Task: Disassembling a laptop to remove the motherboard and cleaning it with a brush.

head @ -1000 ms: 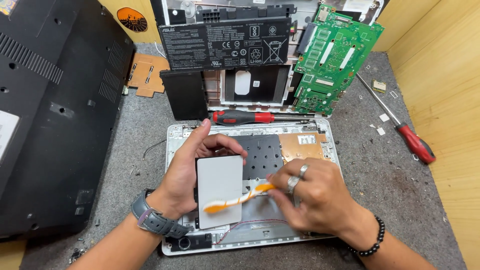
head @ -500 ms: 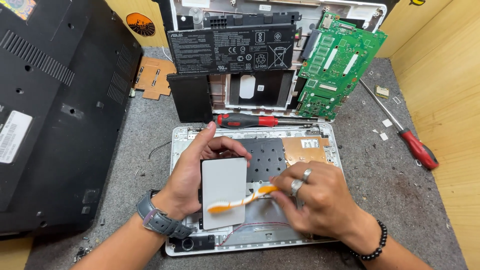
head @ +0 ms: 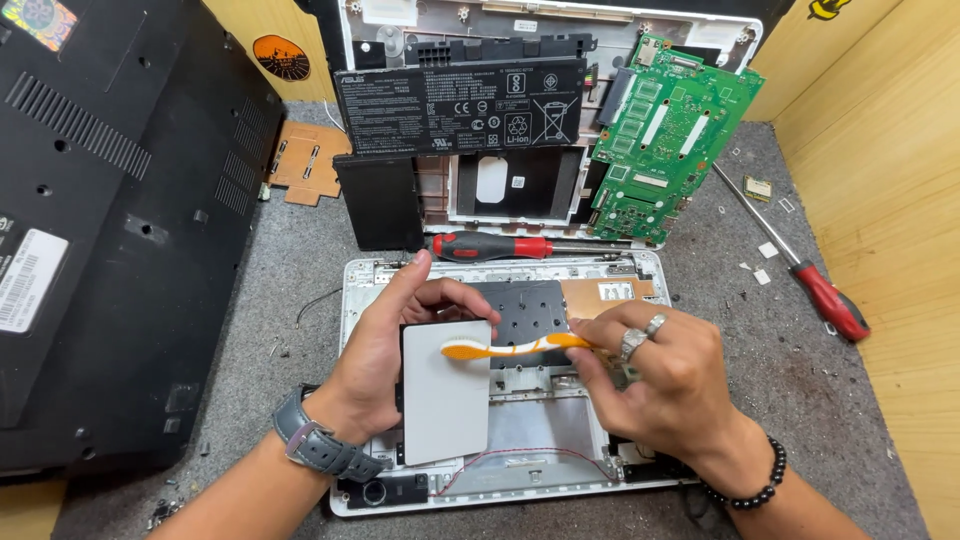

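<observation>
My left hand (head: 385, 345) grips a pale grey rectangular touchpad panel (head: 446, 400) by its left edge, holding it over the open white laptop shell (head: 640, 275). My right hand (head: 660, 385), with rings on two fingers, holds an orange and white toothbrush (head: 505, 348) by the handle. The brush head lies across the top of the panel, bristles down. A watch sits on my left wrist and a black bead bracelet on my right.
A red-handled screwdriver (head: 495, 246) lies just behind the shell. Further back are a black battery (head: 460, 105) and a green circuit board (head: 665, 135). A second screwdriver (head: 825, 295) rests at right near a wooden wall. A large black laptop cover (head: 110, 220) fills the left.
The toothbrush has moved from the lower part of the panel up to its top edge. The camera view has shifted closer and slightly down.
</observation>
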